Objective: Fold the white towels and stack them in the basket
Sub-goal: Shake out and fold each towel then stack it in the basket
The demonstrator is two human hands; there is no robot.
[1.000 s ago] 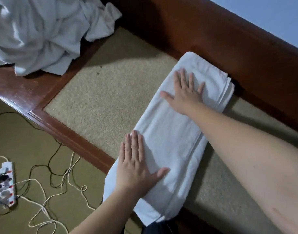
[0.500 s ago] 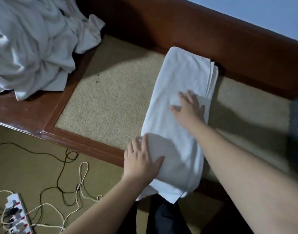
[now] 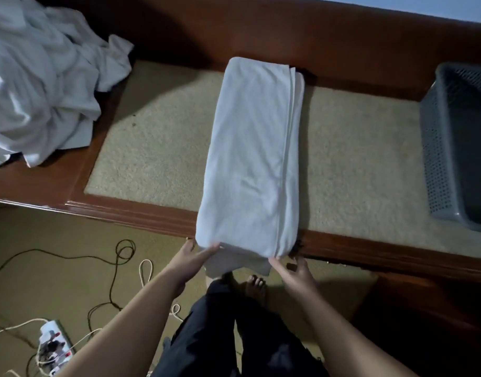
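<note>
Brown surface (image 3: 130, 210) is carrying a folded white towel (image 3: 250, 159); both hands, left hand (image 3: 191, 261) and right hand (image 3: 295, 272), are reaching forward and pinching its near corners.

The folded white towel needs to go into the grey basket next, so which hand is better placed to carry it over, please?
Probably the right hand: it grips the near right corner of the folded white towel, on the side where the grey perforated plastic basket stands. The left hand holds the opposite corner.

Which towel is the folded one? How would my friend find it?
Look at the wooden bench with the tan cushion on top. In the cushion's middle lies the folded towel, a long neat white strip hanging over the front edge. The other towels are a crumpled heap at the left end.
</note>
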